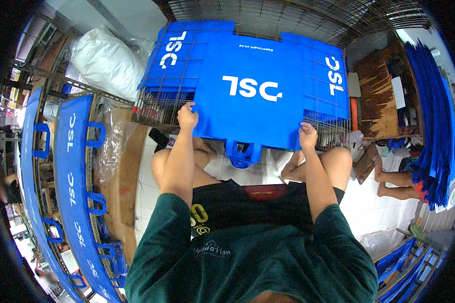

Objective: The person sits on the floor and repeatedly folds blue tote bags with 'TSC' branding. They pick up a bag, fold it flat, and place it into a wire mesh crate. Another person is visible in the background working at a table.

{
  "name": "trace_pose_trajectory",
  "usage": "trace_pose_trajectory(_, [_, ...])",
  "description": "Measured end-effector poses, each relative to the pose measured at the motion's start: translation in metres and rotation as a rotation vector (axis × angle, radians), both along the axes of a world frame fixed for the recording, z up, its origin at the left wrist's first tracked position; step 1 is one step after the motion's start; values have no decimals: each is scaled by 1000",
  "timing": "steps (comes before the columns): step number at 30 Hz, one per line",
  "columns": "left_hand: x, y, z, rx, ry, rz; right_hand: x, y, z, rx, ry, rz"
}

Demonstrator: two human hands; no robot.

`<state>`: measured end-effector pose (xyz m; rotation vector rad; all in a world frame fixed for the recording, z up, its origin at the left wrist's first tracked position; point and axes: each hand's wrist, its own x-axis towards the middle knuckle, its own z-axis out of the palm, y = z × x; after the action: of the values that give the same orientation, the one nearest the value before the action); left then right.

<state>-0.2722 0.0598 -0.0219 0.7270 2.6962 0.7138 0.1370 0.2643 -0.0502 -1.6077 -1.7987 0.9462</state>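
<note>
A blue fabric bag (253, 118) with white print lies spread out in front of me, its handle loop (242, 154) hanging over the near edge. My left hand (188, 117) pinches its left side edge, close to the near corner. At the opposite edge, my right hand (308, 136) has fingers closed on the near right corner. Under the bag and to both sides of it, more blue printed fabric (179, 70) lies beneath the thin wires of a metal rack (328, 130).
Blue printed bags with handles (76, 177) line a frame on my left. A white plastic sack (106, 63) rests at the back left. Many blue fabric pieces (429, 121) hang on the right. Another person's legs (397, 184) show near them. Wire racks (308, 15) stand behind.
</note>
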Motion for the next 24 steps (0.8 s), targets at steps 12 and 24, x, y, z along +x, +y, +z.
trace_pose_trajectory(12, [6, 1, 15, -42, -63, -3, 0, -1, -3, 0, -32, -5])
trace_pose_trajectory(24, [2, -3, 4, -33, -33, -8, -5, -6, 9, -9, 36, -18])
